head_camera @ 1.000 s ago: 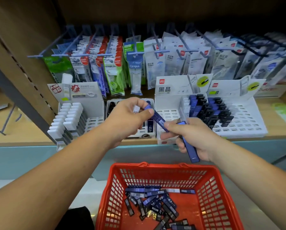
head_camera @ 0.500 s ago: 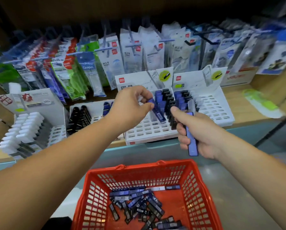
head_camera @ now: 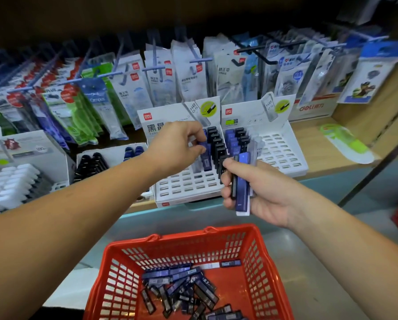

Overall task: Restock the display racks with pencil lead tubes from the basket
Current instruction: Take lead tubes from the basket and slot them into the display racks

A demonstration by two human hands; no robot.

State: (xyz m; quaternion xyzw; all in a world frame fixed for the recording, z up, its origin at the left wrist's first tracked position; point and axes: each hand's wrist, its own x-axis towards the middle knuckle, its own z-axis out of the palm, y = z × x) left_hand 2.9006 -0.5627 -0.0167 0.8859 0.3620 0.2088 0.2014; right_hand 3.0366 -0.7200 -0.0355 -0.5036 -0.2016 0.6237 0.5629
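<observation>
Nearest, the red basket (head_camera: 181,236) sat low in the scene with a loose heap of pencil lead tubes (head_camera: 184,287) on its floor. Above it to the right, the right hand (head_camera: 262,192) curled round a small bundle of tubes (head_camera: 243,183), a blue one foremost, upright just in front of the white display rack (head_camera: 186,183). A little farther left, the left hand (head_camera: 177,144) pinched a single blue tube (head_camera: 205,155) by its top, the lower end down at the rack's slots beside a row of black-capped tubes (head_camera: 216,144). A second rack (head_camera: 281,148) stood farther right, and packets (head_camera: 186,72) hung on pegs behind.
</observation>
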